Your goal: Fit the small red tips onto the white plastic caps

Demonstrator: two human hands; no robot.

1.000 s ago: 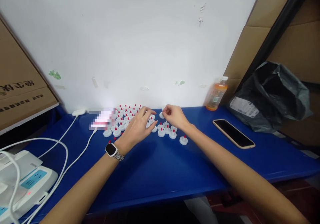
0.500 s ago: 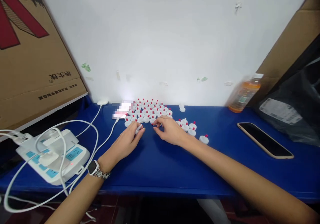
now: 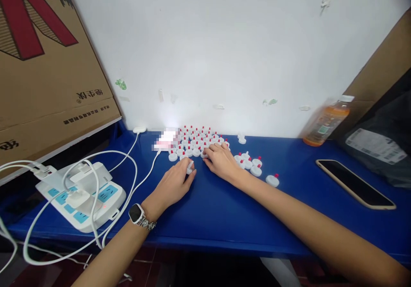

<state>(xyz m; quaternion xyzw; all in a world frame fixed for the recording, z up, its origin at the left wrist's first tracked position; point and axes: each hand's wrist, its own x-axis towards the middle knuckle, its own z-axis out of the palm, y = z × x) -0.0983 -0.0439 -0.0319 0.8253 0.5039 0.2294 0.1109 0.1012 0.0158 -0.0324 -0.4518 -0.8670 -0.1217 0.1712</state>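
Several small white caps with red tips (image 3: 196, 140) stand in rows on the blue table (image 3: 224, 218) against the white wall. A few more such caps (image 3: 252, 165) lie loose to the right. My left hand (image 3: 176, 183), a watch on its wrist, rests on the table with its fingertips pinched on one white cap (image 3: 190, 167). My right hand (image 3: 220, 162) lies beside it, fingers curled at the front row of caps and touching one there.
A white power strip (image 3: 84, 195) with plugs and looping cables sits at the left. A cardboard box (image 3: 41, 64) leans above it. A phone (image 3: 355, 183) lies face up at the right, near an orange drink bottle (image 3: 326, 121) and a black bag (image 3: 385, 146).
The view has swung left and down. My left hand drew back from the rows toward me with a cap in its fingertips. My right hand came down to the front row.
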